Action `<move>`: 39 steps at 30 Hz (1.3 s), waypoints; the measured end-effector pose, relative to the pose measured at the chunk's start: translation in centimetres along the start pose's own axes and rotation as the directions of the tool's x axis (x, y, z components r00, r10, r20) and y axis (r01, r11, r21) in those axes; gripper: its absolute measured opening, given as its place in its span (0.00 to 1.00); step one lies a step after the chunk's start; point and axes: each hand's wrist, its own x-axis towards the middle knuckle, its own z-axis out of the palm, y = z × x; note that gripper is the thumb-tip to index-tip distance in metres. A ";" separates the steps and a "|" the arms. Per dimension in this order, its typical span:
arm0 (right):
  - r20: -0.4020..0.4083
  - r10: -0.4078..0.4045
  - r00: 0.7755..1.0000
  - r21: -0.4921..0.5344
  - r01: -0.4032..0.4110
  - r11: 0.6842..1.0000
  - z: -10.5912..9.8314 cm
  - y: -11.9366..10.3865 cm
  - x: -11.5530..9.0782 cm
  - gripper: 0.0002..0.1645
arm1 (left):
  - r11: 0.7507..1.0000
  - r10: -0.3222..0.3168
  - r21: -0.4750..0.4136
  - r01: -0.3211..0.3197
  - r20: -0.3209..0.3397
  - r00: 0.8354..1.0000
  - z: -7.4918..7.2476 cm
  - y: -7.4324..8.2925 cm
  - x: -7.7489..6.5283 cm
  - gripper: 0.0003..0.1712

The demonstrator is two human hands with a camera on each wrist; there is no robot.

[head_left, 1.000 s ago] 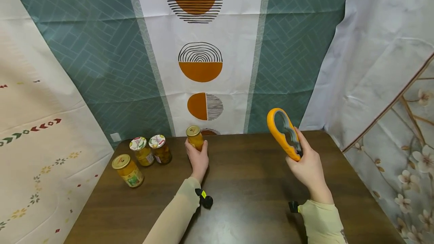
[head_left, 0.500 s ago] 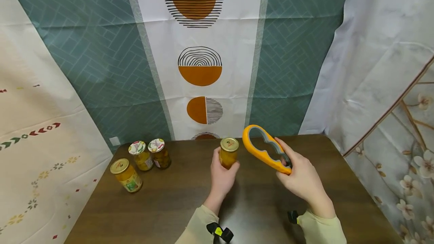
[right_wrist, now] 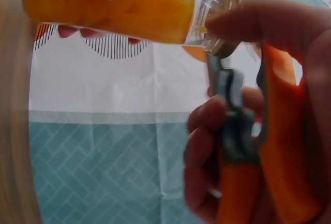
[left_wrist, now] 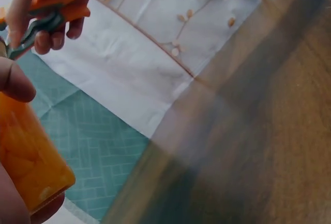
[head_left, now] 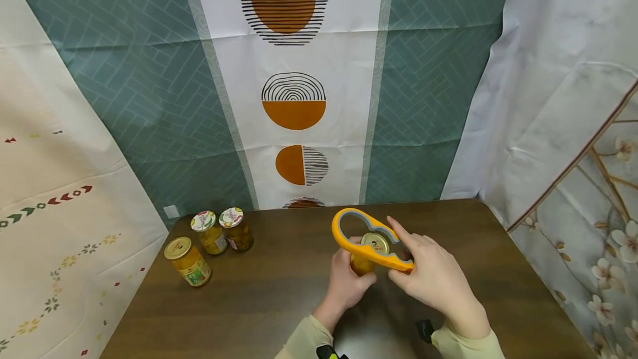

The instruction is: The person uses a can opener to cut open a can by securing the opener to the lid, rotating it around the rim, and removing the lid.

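My left hand (head_left: 346, 284) grips a glass jar (head_left: 362, 266) of orange-yellow fruit pieces by its body. A gold lid (head_left: 375, 243) tops the jar, which is held over the table (head_left: 264, 303). With my right hand (head_left: 436, 276) I hold an orange jar opener (head_left: 359, 251) with a grey wavy inner edge. In the head view its loop overlaps and surrounds the lid. The right wrist view has my right thumb right at the neck of the jar (right_wrist: 129, 6), beside the opener's handles (right_wrist: 282, 131). My left thumb (left_wrist: 15, 81) lies near the jar's top in the left wrist view.
Toward the table's left side stand another gold-lidded jar (head_left: 189, 263) and two jars with white patterned lids, one yellowish (head_left: 213, 237) and one darker (head_left: 238, 232). A green and white patterned cloth (head_left: 418, 109) hangs behind the table's back edge.
My left hand has carried the jar right and nearer from the back of the table. My right hand has brought the opener left and down, tilting it flatter, over the lid.
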 end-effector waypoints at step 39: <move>0.088 0.265 0.960 -0.036 -0.263 0.964 0.3 -3.6 -0.6 0.29 | 0.979 -0.191 0.090 0.182 0.112 0.975 -0.3 1.9 0.2 0.31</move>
